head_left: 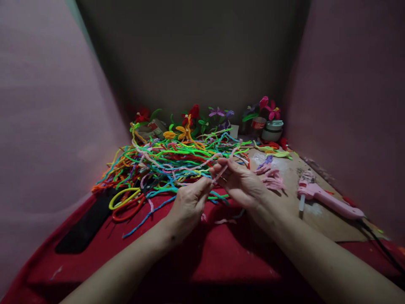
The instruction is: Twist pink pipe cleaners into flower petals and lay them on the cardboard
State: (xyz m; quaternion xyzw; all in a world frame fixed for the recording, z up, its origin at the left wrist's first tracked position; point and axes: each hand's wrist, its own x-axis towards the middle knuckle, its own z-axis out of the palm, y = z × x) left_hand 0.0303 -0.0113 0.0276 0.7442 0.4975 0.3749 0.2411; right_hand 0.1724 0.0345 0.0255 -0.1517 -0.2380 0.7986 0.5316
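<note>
Between hands, fuzzy pink strand

Room dim overall. Wall at 9 o'clock: pinkish mauve, the better lit side. Pale green strip along its edge, about 11 o'clock. Wall at 12 o'clock: dark grey, plain, deeply shaded. Wall at 3 o'clock: mauve, darker. Table at 6 o'clock: red cover, front edge in shadow.
</note>
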